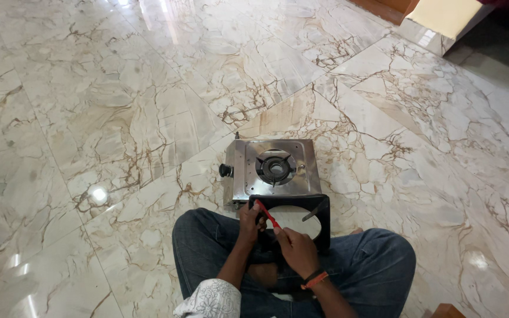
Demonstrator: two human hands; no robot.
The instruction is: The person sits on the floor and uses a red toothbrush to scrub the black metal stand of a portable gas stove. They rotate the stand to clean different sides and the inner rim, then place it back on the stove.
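- A person sits cross-legged on a marble floor (119, 118), in dark jeans (372, 259), seen from above.
- The left hand (250, 221) grips the near left corner of a black frame (323, 206); its fingers are curled around the edge, thumb on top.
- The right hand (297, 250) holds a red tool (268, 215), thin and stick-like, with its fingers closed around the lower end.
- The tool slants up and to the left, its tip at the frame's top left corner, just beside the left hand's thumb.
- The frame is square with a large round opening; it rests tilted between the person's knees, its far edge touching the stove (272, 168).
- A thin metal prong juts into the opening from the frame's right side.
- The stove sits on the floor just beyond the frame: a single-burner unit with a shiny steel top.
- Its burner (276, 168) is round and dark, set in the middle of the top.
- A black knob (225, 171) sticks out of the stove's left side.
- A band (314, 278), black and orange, circles the right wrist.
- A white patterned sleeve (210, 300) covers the left forearm near the bottom edge.
- Far back at the top right, a pale yellow panel (446, 15) stands next to a strip of wood.
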